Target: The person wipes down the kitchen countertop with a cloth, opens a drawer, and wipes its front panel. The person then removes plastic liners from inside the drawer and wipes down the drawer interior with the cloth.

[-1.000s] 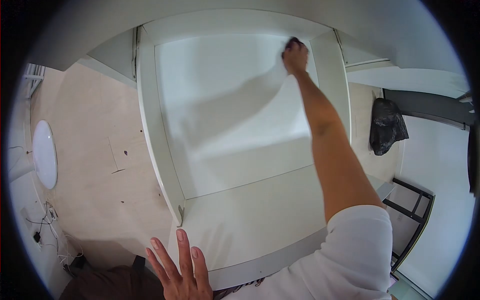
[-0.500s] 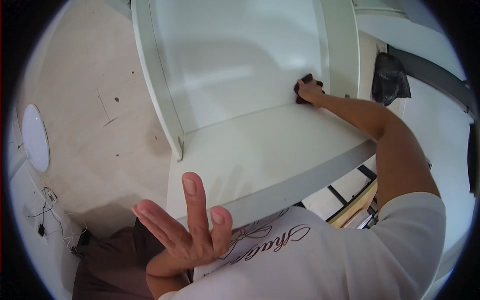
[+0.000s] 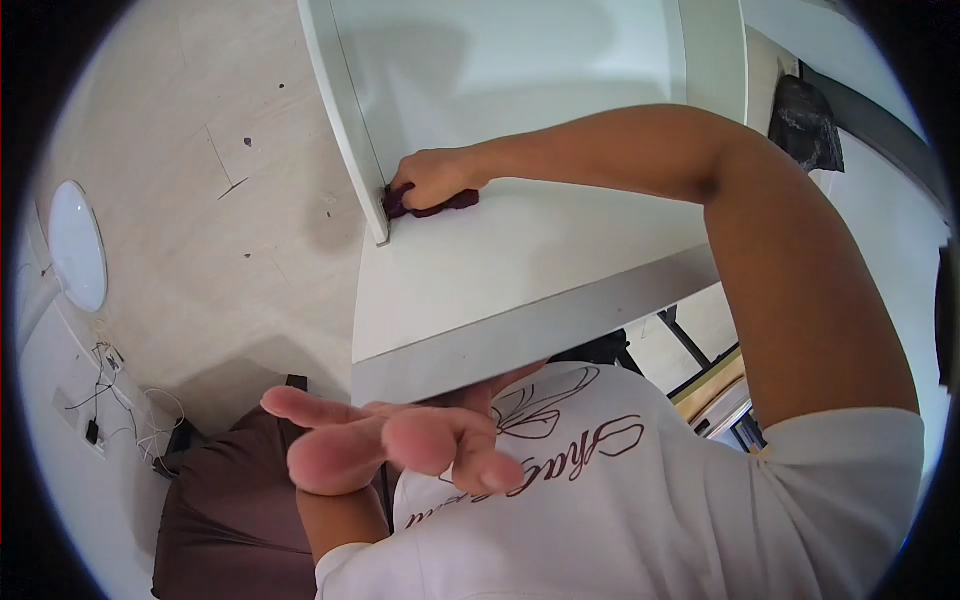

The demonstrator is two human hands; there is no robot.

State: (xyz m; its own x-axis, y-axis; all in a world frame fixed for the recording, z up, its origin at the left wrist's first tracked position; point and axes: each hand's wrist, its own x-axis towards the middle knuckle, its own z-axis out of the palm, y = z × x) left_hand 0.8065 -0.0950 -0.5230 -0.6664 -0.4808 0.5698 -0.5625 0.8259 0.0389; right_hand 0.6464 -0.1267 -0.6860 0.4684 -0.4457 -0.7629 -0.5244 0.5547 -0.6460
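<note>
A dark maroon cloth [image 3: 458, 200] is bunched under my right hand [image 3: 432, 178], whose fingers are closed on it. Hand and cloth press into the left inner corner of a white shelf unit [image 3: 560, 235], against its left side panel [image 3: 345, 110]. Below the unit's grey front edge [image 3: 540, 335], my left hand [image 3: 400, 440] is raised close to the camera. Its fingers are spread and point toward me, with nothing in them.
A black plastic bag [image 3: 805, 125] hangs at the right. On the left are a round white disc [image 3: 78, 245], loose cables [image 3: 105, 390] and a brown cushioned surface [image 3: 235, 510]. Boards and papers [image 3: 715, 395] lie beneath the unit at the right.
My right hand has swept the cloth from the right inner corner across to the left one. My left hand has tipped its fingers toward the camera. The view has shifted slightly.
</note>
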